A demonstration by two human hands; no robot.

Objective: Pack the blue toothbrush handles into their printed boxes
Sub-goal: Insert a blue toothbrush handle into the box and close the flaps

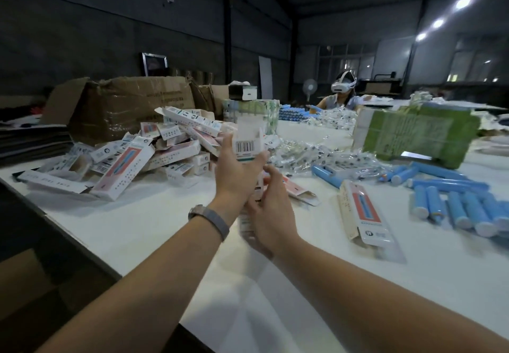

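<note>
white printed box (pixel 247 143), barcode facing, upright, gripped by both hands

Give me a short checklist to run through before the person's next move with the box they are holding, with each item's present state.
1. Box held: ok, the left hand grips its upper part and the right hand its lower part.
2. Top flap open: ok, a flap stands up at the top end.
3. Handle already inside the box: cannot tell, the hands and blur hide it.
4. Blue handles at hand: ok, a pile lies on the table to the right.
5. Pile of boxes at hand: ok, heaped on the left.
6. Bottom end closed: cannot tell, blurred behind the right hand.
</note>
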